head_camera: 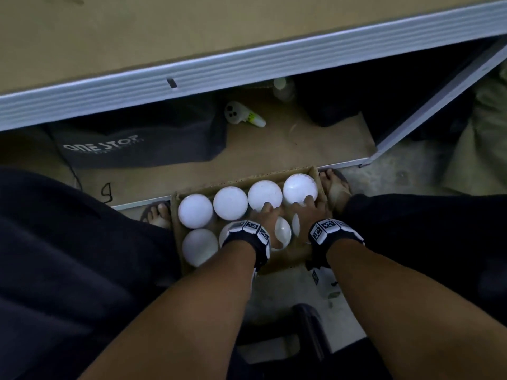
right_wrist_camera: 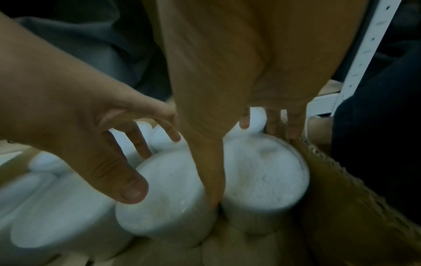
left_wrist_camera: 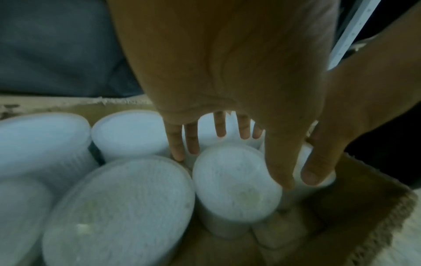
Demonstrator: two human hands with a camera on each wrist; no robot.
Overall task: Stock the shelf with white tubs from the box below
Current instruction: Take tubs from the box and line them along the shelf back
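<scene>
A cardboard box (head_camera: 288,260) on the floor between my feet holds several white tubs in two rows, among them one far-row tub (head_camera: 230,202). My left hand (head_camera: 264,215) reaches down with spread fingers over a near-row tub (left_wrist_camera: 234,180), thumb on its right edge, fingers on the far side. My right hand (head_camera: 304,207) straddles the neighbouring tub (right_wrist_camera: 264,172) by the box's right wall (right_wrist_camera: 341,180), thumb down in the gap between the two tubs, fingers straight along the far side. The brown shelf board (head_camera: 192,31) with its ribbed metal edge lies above.
Under the shelf lie a black bag (head_camera: 137,144) printed ONE STOP, a white handheld device (head_camera: 241,113) and a bottle (head_camera: 282,89). A metal upright (head_camera: 439,105) slants at the right. My sandalled feet (head_camera: 157,215) flank the box. A dark stool (head_camera: 307,333) stands below my arms.
</scene>
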